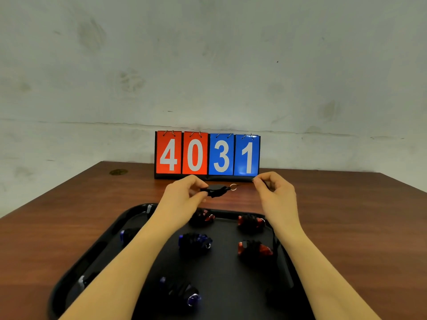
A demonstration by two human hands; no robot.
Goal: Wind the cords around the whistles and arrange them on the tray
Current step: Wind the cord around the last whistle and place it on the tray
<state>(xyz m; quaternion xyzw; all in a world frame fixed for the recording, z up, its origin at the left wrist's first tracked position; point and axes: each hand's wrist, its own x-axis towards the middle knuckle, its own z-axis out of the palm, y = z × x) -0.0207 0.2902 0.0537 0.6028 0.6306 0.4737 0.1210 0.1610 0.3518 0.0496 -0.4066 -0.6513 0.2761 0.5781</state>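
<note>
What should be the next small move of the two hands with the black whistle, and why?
Probably the right hand should carry the thin black cord it pinches once more around the black whistle held by the left hand. Few turns show on it, its metal ring is bare, and cord seems to trail down to the black plastic tray.

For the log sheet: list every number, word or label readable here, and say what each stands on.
"4" on the first red card of the flip scoreboard.
"0" on the second red card.
"3" on the first blue card.
"1" on the second blue card.
Nothing else carries readable text.
</note>
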